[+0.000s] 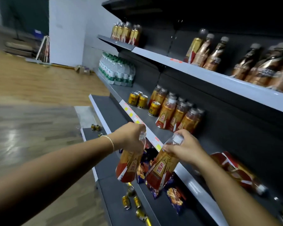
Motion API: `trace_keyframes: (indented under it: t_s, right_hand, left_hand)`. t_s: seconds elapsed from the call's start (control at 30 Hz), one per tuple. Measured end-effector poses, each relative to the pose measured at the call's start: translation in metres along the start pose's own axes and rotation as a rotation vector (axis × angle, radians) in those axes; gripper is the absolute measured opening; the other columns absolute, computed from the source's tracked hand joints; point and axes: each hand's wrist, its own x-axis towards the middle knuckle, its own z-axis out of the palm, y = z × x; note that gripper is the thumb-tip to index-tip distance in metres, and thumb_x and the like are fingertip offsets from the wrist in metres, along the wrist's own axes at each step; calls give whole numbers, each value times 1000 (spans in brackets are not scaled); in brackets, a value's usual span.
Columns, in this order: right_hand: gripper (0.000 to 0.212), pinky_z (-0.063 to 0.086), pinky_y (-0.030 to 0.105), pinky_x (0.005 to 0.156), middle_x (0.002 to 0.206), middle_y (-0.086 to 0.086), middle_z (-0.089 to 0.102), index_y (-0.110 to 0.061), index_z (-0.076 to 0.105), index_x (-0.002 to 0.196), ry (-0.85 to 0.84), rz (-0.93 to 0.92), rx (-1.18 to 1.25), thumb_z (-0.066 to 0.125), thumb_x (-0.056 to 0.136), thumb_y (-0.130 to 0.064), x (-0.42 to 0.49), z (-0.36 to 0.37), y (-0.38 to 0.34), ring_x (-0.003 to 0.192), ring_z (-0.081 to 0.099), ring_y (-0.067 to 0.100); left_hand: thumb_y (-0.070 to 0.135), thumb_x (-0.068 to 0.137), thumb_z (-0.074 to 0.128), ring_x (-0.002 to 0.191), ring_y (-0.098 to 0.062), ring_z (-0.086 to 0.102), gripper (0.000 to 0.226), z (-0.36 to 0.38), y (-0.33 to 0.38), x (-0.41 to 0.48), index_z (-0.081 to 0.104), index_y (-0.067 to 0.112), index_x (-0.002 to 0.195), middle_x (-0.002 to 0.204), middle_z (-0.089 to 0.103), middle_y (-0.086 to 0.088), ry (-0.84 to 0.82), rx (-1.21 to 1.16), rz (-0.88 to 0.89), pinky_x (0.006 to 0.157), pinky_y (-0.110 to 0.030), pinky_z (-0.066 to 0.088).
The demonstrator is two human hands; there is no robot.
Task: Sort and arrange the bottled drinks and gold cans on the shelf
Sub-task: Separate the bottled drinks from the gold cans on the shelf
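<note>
While the left hand [131, 137] grips one gold-and-red drink bottle [129, 165] by its neck, the right hand [181, 147] grasps a second bottle [162, 168] the same way. Both bottles hang just in front of the middle shelf [160, 132]. Farther along that shelf, gold cans [142, 101] stand beside a cluster of upright bottles [175, 113]. More cans [132, 201] lie loose on the bottom shelf [114, 193], near snack bags [175, 196].
</note>
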Motion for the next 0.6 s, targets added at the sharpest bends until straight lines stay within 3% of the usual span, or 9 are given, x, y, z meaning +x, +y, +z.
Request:
trace_keyframes:
  t_s: [0.1, 0.27, 0.43, 0.6]
  right_hand:
    - [50, 57, 40, 80, 99, -6, 64, -29, 54, 100, -7, -38, 9, 87, 63, -37, 51, -1, -3, 91, 64, 16]
    - [48, 48, 25, 57, 97, -7, 66, -31, 52, 96, 0, -59, 111, 88, 65, -32, 119, -3, -5, 83, 65, 11]
    - [57, 54, 31, 67, 102, -5, 65, -30, 53, 106, 69, -60, 153, 89, 62, -32, 168, -1, 0, 90, 64, 14]
    - [48, 56, 35, 70, 99, -5, 64, -31, 52, 93, 131, -20, 207, 89, 63, -28, 207, -2, 1, 89, 65, 15]
  left_hand:
    - [26, 68, 73, 88, -20, 53, 60, -11, -11, 36, 54, 19, 125, 115, 63, -4, 58, 29, -35, 54, -23, 43]
    - [26, 72, 69, 83, -21, 50, 49, -23, -30, 87, 56, 20, 118, 110, 64, -6, 185, 27, -71, 64, -27, 42]
    - [25, 71, 70, 89, -22, 56, 50, -30, -44, 132, 58, 18, 119, 110, 65, -5, 256, -9, -46, 70, -32, 52]
    - [25, 66, 78, 88, -18, 52, 57, -40, -52, 185, 57, 18, 118, 107, 62, 0, 251, -38, 28, 67, -29, 48]
